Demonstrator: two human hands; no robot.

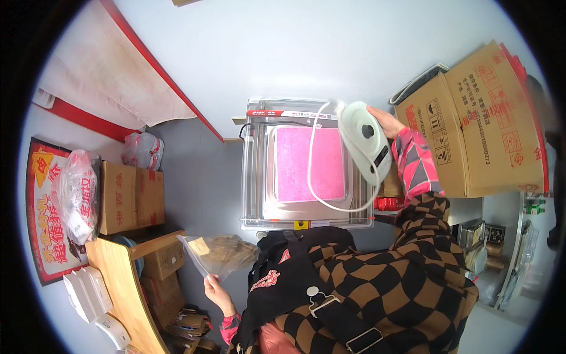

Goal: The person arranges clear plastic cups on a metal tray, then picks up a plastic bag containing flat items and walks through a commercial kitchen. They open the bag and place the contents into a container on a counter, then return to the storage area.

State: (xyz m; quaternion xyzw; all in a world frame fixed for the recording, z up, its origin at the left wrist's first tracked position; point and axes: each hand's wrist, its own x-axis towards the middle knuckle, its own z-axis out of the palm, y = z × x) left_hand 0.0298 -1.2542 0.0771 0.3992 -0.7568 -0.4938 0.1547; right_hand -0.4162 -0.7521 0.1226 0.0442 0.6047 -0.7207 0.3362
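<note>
In my right hand (385, 123) is the upper end of a pale green device, which looks like a kitchen scale (353, 132) without its pan. It is tilted, with a black knob in its round recess and a dark display near the lower end. Its white cord (311, 177) loops over a pink pad (300, 163) on what looks like a chamber vacuum sealer (254, 186) with a clear lid. Low on the left, my left hand (216, 290) pinches the edge of a clear plastic bag (227, 254). Brown contents, too unclear to name, and a yellowish label show in it.
Cardboard boxes (491, 128) are stacked on the right, with red packets (389, 204) below. Left are a wooden table (119, 270), a carton (128, 199), a filled plastic bag (79, 194) and white takeaway boxes (88, 294). A shelf (508, 265) stands at the far right.
</note>
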